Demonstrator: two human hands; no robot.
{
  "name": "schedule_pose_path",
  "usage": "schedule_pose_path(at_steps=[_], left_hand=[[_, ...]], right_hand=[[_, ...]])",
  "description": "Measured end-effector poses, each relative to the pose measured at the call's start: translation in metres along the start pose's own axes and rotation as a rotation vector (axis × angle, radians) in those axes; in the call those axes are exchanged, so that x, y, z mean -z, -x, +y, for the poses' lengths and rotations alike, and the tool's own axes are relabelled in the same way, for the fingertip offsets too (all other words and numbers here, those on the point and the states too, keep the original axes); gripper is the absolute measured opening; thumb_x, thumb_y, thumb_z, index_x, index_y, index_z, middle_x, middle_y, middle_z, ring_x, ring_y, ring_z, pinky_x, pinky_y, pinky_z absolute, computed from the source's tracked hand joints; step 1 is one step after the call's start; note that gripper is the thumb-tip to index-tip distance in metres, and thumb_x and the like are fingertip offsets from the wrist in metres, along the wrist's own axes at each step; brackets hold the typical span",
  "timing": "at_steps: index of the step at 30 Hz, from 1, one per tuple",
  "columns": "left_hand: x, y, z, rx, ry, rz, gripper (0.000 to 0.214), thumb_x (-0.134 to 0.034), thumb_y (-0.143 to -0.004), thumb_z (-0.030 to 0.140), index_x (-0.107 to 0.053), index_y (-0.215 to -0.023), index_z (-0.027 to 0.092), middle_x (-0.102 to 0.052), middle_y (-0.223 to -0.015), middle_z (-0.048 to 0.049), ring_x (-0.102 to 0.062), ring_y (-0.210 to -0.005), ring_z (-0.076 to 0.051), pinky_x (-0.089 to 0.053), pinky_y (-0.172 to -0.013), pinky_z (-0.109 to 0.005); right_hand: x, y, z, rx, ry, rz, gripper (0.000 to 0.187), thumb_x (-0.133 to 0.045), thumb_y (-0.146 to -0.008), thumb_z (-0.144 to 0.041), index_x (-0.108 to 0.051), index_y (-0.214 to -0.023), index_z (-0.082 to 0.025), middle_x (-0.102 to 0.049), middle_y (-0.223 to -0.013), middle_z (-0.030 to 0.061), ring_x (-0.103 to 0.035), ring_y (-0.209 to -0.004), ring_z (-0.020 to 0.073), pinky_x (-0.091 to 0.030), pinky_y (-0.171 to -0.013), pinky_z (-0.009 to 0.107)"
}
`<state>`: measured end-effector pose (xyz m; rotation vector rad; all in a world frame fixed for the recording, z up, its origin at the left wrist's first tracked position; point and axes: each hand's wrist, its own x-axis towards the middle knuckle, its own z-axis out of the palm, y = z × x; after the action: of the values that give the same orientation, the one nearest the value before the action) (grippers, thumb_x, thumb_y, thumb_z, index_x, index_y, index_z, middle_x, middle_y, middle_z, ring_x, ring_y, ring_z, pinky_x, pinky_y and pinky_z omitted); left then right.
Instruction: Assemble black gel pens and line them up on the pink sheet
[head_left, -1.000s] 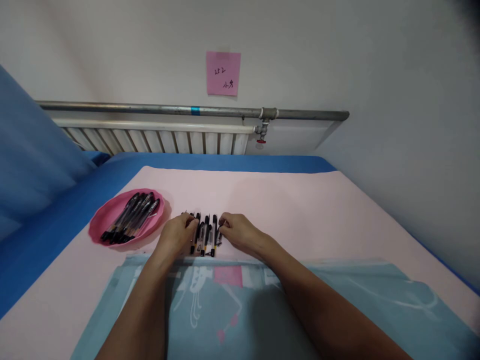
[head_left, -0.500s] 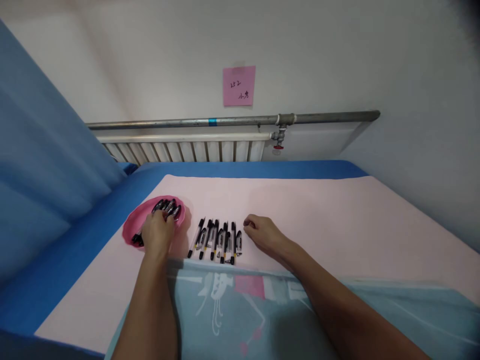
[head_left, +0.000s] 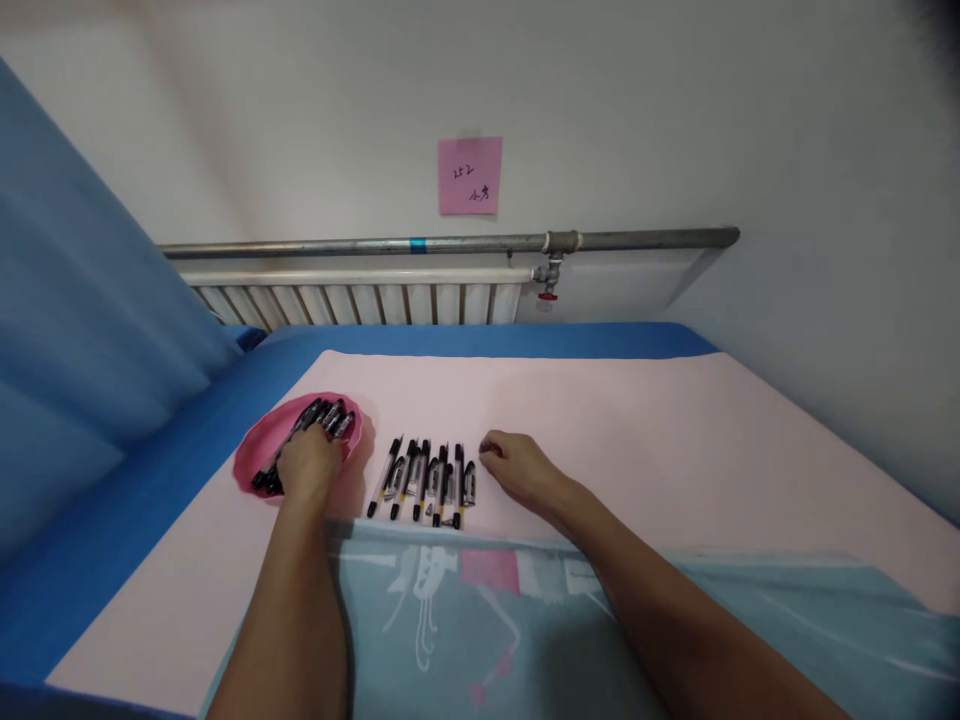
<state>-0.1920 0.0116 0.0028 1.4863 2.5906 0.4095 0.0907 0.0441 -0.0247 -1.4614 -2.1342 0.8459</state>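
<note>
My left hand (head_left: 309, 465) reaches into a pink scalloped bowl (head_left: 246, 455) at the left, its fingers curled down onto black capped pens (head_left: 330, 413) piled inside. Those fingertips are partly hidden, but they appear to grip a pen. To the right of the bowl, several clear-barrelled pens (head_left: 421, 482) lie uncapped in a row, with loose black-and-clear caps (head_left: 469, 484) and small silvery pieces among them. My right hand (head_left: 521, 465) rests just right of the row, thumb and fingers pinched together; a small dark spot shows at the fingertips, too small to name.
A pale pink sheet (head_left: 600, 430) covers the blue surface (head_left: 480, 338). Light-blue printed cloth (head_left: 405, 600) lies along the near edge. Blue fabric (head_left: 90, 300) hangs at the left. Behind are a radiator (head_left: 360, 303), a metal pipe (head_left: 300, 248) and a pink note (head_left: 469, 176).
My left hand has dipped slightly further over the pens in the bowl. My right hand keeps its pinch beside the row. The whole view has shifted slightly.
</note>
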Motion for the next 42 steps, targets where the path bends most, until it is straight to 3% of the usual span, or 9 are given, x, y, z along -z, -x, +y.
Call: schedule_pose_path(at_steps=[4,7,11,13,16,19,24,35,42], left_hand=[[0.006,0.01,0.011,0.032,0.088,0.164,0.032,-0.04,-0.08,0.033,-0.061,-0.089,0.011,-0.062,-0.095,-0.0215,-0.056,-0.092,-0.036,-0.041,-0.075,-0.044],[0.0,0.029,0.033,-0.043,0.26,0.255,0.031,-0.034,-0.084,0.033,-0.055,-0.096,0.015,-0.063,-0.094,-0.0117,-0.058,-0.088,-0.024,-0.043,-0.077,-0.034],[-0.025,0.064,0.074,-0.254,0.668,0.082,0.023,-0.039,-0.083,0.03,-0.052,-0.095,0.017,-0.063,-0.087,-0.0048,-0.058,-0.081,-0.016,-0.045,-0.073,-0.027],[-0.035,0.079,0.092,-0.353,0.712,-0.001,0.023,-0.04,-0.083,0.028,-0.052,-0.099,0.017,-0.063,-0.09,-0.0048,-0.058,-0.082,-0.016,-0.044,-0.072,-0.026],[-0.04,0.095,0.106,-0.48,0.669,-0.089,0.017,-0.04,-0.084,0.026,-0.053,-0.092,0.017,-0.064,-0.088,-0.0048,-0.058,-0.081,-0.015,-0.042,-0.07,-0.026],[-0.038,0.101,0.108,-0.514,0.584,-0.125,0.017,-0.037,-0.086,0.026,-0.052,-0.084,0.018,-0.064,-0.078,-0.0035,-0.058,-0.071,-0.015,-0.039,-0.063,-0.025],[-0.035,0.101,0.107,-0.495,0.498,-0.156,0.017,-0.036,-0.087,0.028,-0.05,-0.081,0.02,-0.062,-0.07,-0.0018,-0.057,-0.064,-0.015,-0.034,-0.055,-0.023],[-0.035,0.106,0.109,-0.478,0.416,-0.167,0.017,-0.035,-0.088,0.027,-0.05,-0.088,0.02,-0.064,-0.074,-0.0039,-0.059,-0.066,-0.017,-0.031,-0.055,-0.024],[-0.04,0.103,0.108,-0.487,0.49,-0.206,0.021,-0.035,-0.087,0.03,-0.052,-0.094,0.021,-0.064,-0.075,-0.0028,-0.058,-0.067,-0.016,-0.033,-0.056,-0.023]], right_hand=[[0.0,-0.001,0.002,-0.02,-0.073,0.02,0.015,-0.048,-0.072,-0.019,-0.062,-0.076,-0.016,-0.062,-0.073,0.0032,-0.053,-0.065,0.0129,-0.038,-0.059,0.023],[0.001,-0.001,-0.002,-0.046,-0.203,0.088,0.016,-0.047,-0.074,-0.024,-0.06,-0.074,-0.017,-0.059,-0.069,0.0014,-0.052,-0.063,0.0123,-0.039,-0.056,0.023],[0.003,0.001,-0.018,-0.044,-0.482,0.18,0.028,-0.043,-0.079,-0.041,-0.057,-0.082,-0.017,-0.059,-0.073,0.0017,-0.052,-0.059,0.0114,-0.04,-0.05,0.021],[0.002,0.003,-0.027,-0.027,-0.604,0.188,0.033,-0.038,-0.081,-0.046,-0.055,-0.085,-0.017,-0.059,-0.077,0.0027,-0.052,-0.058,0.0107,-0.04,-0.048,0.02],[-0.004,0.005,-0.035,-0.031,-0.616,0.198,0.033,-0.039,-0.081,-0.048,-0.051,-0.073,-0.018,-0.055,-0.065,-0.0001,-0.051,-0.055,0.0107,-0.041,-0.05,0.021],[-0.01,0.007,-0.037,-0.06,-0.535,0.222,0.034,-0.041,-0.08,-0.048,-0.046,-0.063,-0.019,-0.048,-0.054,-0.0023,-0.048,-0.055,0.0119,-0.041,-0.053,0.023],[-0.014,0.007,-0.036,-0.09,-0.5,0.236,0.034,-0.038,-0.08,-0.048,-0.045,-0.062,-0.02,-0.047,-0.052,-0.002,-0.048,-0.056,0.0135,-0.039,-0.053,0.024],[-0.016,0.009,-0.036,-0.13,-0.506,0.283,0.033,-0.039,-0.078,-0.047,-0.041,-0.057,-0.021,-0.042,-0.048,-0.0028,-0.047,-0.055,0.0135,-0.036,-0.05,0.023],[-0.018,0.007,-0.031,-0.161,-0.585,0.291,0.033,-0.043,-0.076,-0.048,-0.044,-0.058,-0.02,-0.043,-0.046,-0.0037,-0.045,-0.049,0.0118,-0.036,-0.046,0.023]])
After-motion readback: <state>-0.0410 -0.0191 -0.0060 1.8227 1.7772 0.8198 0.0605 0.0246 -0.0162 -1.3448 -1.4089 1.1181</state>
